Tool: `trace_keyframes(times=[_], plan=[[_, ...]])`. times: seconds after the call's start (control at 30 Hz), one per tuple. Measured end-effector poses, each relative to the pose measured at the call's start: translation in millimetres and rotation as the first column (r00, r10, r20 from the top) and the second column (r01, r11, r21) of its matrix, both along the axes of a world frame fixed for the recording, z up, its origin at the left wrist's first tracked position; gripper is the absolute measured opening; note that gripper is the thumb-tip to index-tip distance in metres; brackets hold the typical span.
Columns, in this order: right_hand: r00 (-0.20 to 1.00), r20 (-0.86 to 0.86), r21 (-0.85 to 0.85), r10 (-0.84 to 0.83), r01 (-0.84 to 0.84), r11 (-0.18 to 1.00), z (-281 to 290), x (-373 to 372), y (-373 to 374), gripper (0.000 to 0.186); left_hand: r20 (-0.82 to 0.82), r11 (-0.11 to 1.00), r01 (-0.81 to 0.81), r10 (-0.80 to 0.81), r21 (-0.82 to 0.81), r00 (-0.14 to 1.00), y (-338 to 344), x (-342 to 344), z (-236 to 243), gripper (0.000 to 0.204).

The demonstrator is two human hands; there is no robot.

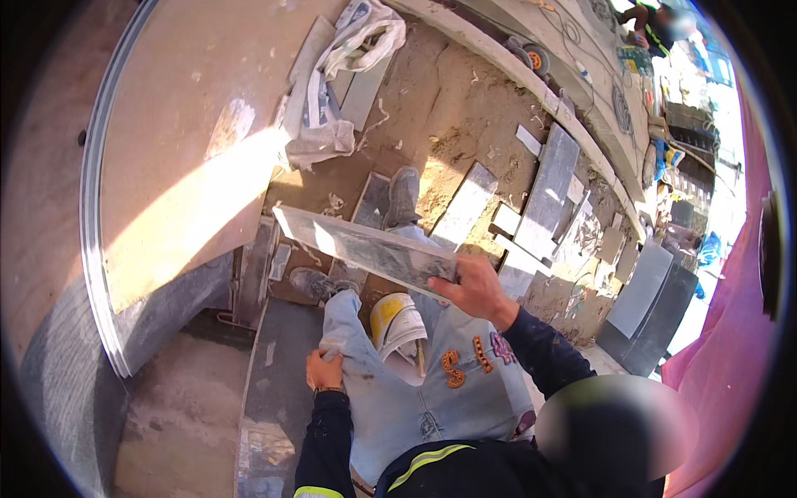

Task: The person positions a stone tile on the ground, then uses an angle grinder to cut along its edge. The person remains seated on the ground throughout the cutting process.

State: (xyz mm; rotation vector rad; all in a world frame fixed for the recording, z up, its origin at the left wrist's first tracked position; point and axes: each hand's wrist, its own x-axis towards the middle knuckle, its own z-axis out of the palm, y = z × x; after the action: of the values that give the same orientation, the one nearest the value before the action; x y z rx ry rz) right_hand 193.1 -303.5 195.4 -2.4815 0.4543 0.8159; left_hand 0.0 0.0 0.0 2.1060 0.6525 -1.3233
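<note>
Slab [365,247], long and grey, slants across a seated worker's lower legs, its near end gripped between the thumb and fingers of the right hand [476,289]. The left hand [325,370] rests at the left knee of faded jeans [378,407], fingers curled against the denim; whether they pinch the cloth cannot be told. Between the thighs sits a white-and-yellow bucket [388,315]. Beyond, more grey slabs [550,178] and a whitish sack [321,137] lie on sandy ground [423,100].
</note>
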Motion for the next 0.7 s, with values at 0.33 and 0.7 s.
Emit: trace_keyframes(times=[0.33,0.7], plan=[[0.625,0.418,-0.078,-0.659,0.748,0.66,-110,2,-144,0.025,0.144,0.982,0.166,-0.178,0.088,0.973,89,153,-6,0.029],[0.447,0.163,-0.223,-0.88,0.885,0.408,-113,-78,-274,0.031,0.101,0.856,0.517,-0.517,0.033,0.85,5,370,86,0.018]])
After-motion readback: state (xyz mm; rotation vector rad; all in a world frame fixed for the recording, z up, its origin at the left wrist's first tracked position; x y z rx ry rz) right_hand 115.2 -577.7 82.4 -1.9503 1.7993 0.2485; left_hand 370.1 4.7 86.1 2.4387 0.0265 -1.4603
